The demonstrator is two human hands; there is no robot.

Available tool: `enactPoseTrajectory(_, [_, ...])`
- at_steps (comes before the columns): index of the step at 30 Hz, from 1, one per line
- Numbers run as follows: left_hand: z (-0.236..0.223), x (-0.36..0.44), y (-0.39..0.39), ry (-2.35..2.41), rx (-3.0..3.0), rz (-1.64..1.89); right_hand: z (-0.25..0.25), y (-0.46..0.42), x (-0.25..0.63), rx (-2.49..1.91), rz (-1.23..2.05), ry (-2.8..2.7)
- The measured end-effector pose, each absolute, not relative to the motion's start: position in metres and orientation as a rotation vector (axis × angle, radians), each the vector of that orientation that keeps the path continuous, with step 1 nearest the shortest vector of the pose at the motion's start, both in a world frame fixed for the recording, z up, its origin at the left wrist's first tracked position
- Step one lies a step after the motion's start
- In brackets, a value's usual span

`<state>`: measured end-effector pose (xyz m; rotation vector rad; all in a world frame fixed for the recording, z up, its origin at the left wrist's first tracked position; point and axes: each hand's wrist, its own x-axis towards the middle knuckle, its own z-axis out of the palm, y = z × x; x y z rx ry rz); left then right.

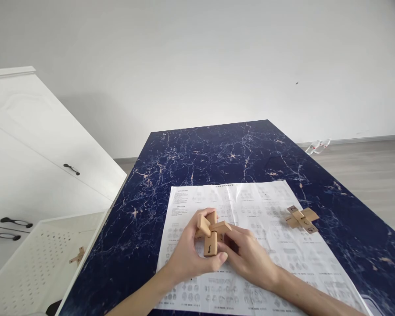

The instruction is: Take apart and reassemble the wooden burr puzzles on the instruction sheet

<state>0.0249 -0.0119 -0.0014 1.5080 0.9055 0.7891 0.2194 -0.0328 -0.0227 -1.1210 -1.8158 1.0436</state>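
Note:
Between my two hands, above a printed sheet, is a wooden burr puzzle of crossed blocks, with a black mark on the end of the block facing me. My left hand wraps round its left side, thumb below and fingers behind. From the right, my right hand grips it with fingers and thumb closed at a side block; the fingertips are partly hidden. A second wooden burr puzzle, marked with black numbers, lies on the sheet's right edge.
The sheet lies on a dark blue marbled table. To the left stand a white cabinet and a white perforated surface with another small wooden piece. Clear plastic bottles are on the floor at right.

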Motion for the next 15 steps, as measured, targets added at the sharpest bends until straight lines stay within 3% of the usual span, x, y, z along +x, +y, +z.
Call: enactPoseTrajectory(15, [-0.0025,0.0196,-0.0057,0.839,1.503,0.778,-0.0275,-0.0325,0.2232,-1.154,0.983,-1.793])
